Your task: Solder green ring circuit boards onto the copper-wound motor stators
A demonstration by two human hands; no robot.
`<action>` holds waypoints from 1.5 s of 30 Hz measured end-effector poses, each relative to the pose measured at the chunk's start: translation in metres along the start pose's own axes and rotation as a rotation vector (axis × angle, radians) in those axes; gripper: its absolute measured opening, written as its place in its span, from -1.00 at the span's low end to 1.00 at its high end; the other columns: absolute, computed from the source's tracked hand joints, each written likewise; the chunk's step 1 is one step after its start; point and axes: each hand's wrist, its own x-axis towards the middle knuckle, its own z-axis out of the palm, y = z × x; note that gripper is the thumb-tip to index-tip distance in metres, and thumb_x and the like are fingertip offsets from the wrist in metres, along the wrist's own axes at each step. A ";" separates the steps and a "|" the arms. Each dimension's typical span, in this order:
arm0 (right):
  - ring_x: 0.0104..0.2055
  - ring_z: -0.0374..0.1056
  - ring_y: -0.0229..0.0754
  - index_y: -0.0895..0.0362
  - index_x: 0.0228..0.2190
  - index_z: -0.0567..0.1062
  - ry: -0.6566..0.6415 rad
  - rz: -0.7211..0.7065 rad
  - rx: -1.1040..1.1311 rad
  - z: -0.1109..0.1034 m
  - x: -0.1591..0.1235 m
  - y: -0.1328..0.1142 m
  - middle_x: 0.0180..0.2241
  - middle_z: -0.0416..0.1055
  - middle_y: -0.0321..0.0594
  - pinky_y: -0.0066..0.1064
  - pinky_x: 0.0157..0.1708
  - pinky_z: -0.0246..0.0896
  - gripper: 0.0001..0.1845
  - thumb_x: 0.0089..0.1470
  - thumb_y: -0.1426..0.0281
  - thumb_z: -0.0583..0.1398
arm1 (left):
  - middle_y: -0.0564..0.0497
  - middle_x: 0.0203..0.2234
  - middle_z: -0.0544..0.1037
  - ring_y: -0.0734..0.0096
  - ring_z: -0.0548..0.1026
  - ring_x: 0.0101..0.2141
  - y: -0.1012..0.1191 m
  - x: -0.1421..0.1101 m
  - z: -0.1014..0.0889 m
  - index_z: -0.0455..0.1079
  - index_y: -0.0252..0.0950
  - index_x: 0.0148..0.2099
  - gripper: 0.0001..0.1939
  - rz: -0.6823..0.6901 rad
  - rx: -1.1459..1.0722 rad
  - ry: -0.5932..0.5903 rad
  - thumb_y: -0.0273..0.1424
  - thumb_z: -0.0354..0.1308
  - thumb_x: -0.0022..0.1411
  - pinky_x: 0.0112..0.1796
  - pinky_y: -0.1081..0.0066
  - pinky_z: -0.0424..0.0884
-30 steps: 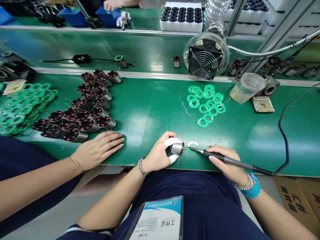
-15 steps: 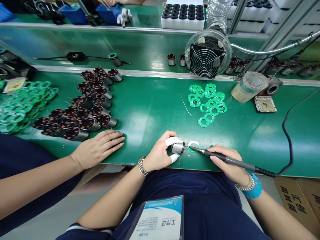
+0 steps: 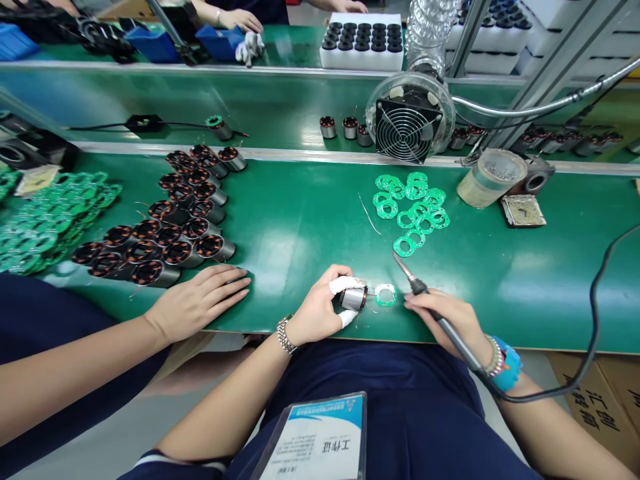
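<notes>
Counter (image 3: 300, 213): near the front edge, one iron (image 3: 417, 285), one held stator (image 3: 353, 299), one lone board (image 3: 393, 295); toward the back right corner, one cup (image 3: 485, 190), one sponge (image 3: 523, 211); left of these, roughly a dozen overlapping boards (image 3: 429, 215); in the left half, about twenty stators (image 3: 179, 215). Behind the back edge: one fan (image 3: 407, 130); left of it, three copper-topped stators (image 3: 350, 129), one green-topped stator (image 3: 223, 130).

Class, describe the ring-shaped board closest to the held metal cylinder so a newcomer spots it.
Find the green bench and look along its near edge. Between the camera wearer's left hand and right hand lies a ring-shaped board. Unlike the overlapping green rings beyond it, it lies alone, its upper rim looking white.
</notes>
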 end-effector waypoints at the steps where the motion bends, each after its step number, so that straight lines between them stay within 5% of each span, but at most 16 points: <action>1: -0.07 0.39 -0.16 0.07 -0.13 0.40 -0.057 -0.041 -0.031 0.003 0.002 0.002 -0.15 0.46 -0.17 -0.30 -0.07 0.35 -0.74 0.15 0.51 0.08 | -0.05 -0.20 0.32 0.35 0.40 -0.23 0.000 0.000 0.000 0.30 -0.22 -0.10 -0.58 -0.010 -0.009 0.000 -0.58 0.19 -0.07 -0.24 0.32 0.40; 4: 0.08 0.26 -0.12 0.10 -0.07 0.36 -0.092 -0.117 -0.088 0.008 0.009 0.003 -0.06 0.40 -0.13 -0.23 0.02 0.28 -0.70 0.16 0.53 0.04 | -0.08 -0.17 0.36 0.30 0.43 -0.21 0.003 -0.001 0.001 0.26 -0.22 -0.11 -0.59 -0.047 -0.072 0.002 -0.48 0.25 -0.05 -0.20 0.26 0.41; 10: -0.37 0.43 -0.25 0.06 -0.17 0.39 0.280 0.065 -0.038 0.015 0.021 -0.023 -0.33 0.47 -0.23 -0.43 -0.28 0.41 -0.75 0.07 0.48 0.19 | -0.12 -0.15 0.44 0.17 0.43 -0.10 0.014 -0.004 0.016 0.22 -0.25 -0.11 -0.49 -0.181 -0.018 0.062 -0.31 0.35 -0.09 -0.07 0.14 0.35; 14: -0.35 0.38 -0.25 0.06 -0.07 0.34 0.048 0.193 0.312 0.017 0.029 -0.038 -0.31 0.39 -0.23 -0.45 -0.35 0.39 -0.62 0.04 0.37 0.23 | -0.09 -0.21 0.47 0.18 0.44 -0.16 0.018 -0.006 0.023 0.24 -0.27 -0.13 -0.54 -0.196 0.093 0.107 -0.32 0.32 -0.07 -0.13 0.17 0.37; 19: -0.31 0.34 -0.23 0.04 -0.09 0.33 -0.164 0.182 0.302 0.011 0.036 -0.041 -0.28 0.37 -0.25 -0.38 -0.25 0.33 -0.55 -0.05 0.35 0.29 | -0.08 -0.20 0.47 0.18 0.44 -0.16 0.017 -0.007 0.023 0.23 -0.27 -0.10 -0.52 -0.195 0.124 0.124 -0.41 0.30 -0.09 -0.14 0.20 0.36; 24: -0.14 0.33 -0.15 0.06 -0.12 0.30 -0.129 0.086 0.140 0.020 0.043 -0.042 -0.18 0.36 -0.19 -0.32 -0.10 0.26 -0.56 -0.04 0.39 0.29 | -0.07 -0.21 0.48 0.19 0.44 -0.17 0.017 -0.007 0.022 0.22 -0.28 -0.13 -0.52 -0.221 0.113 0.132 -0.51 0.27 -0.15 -0.14 0.22 0.37; 30: -0.13 0.32 -0.13 0.07 -0.10 0.26 -0.110 0.065 0.135 0.037 0.050 -0.027 -0.18 0.35 -0.17 -0.29 -0.11 0.26 -0.52 -0.05 0.37 0.29 | -0.08 -0.24 0.48 0.16 0.46 -0.19 0.018 -0.006 0.023 0.26 -0.29 -0.14 -0.56 -0.229 0.108 0.126 -0.40 0.29 -0.11 -0.16 0.19 0.38; 35: -0.17 0.31 -0.16 0.07 -0.12 0.26 -0.128 0.058 0.173 0.037 0.052 -0.017 -0.21 0.34 -0.20 -0.31 -0.14 0.25 -0.51 -0.08 0.34 0.32 | -0.10 -0.09 0.48 0.26 0.44 -0.07 0.002 -0.016 -0.005 0.29 -0.27 -0.03 -0.65 -0.170 -0.145 -0.048 -0.44 0.16 0.10 -0.02 0.24 0.32; 39: -0.24 0.31 -0.18 0.08 -0.13 0.27 -0.126 0.068 0.170 0.037 0.053 -0.015 -0.24 0.34 -0.23 -0.33 -0.18 0.26 -0.48 -0.12 0.33 0.35 | -0.06 -0.28 0.56 0.32 0.51 -0.22 -0.005 -0.015 -0.019 0.44 -0.30 -0.27 -0.88 -0.262 -0.373 -0.023 -0.39 0.16 0.13 -0.11 0.32 0.39; 45: -0.22 0.26 -0.13 0.10 -0.09 0.27 -0.086 -0.063 0.061 0.041 0.050 -0.020 -0.25 0.32 -0.16 -0.30 -0.22 0.25 -0.54 -0.02 0.32 0.28 | 0.07 -0.48 0.43 0.54 0.42 -0.51 0.014 0.004 -0.009 0.40 -0.36 -0.42 -0.86 -0.424 -0.658 0.016 -0.38 0.25 0.00 -0.41 0.48 0.39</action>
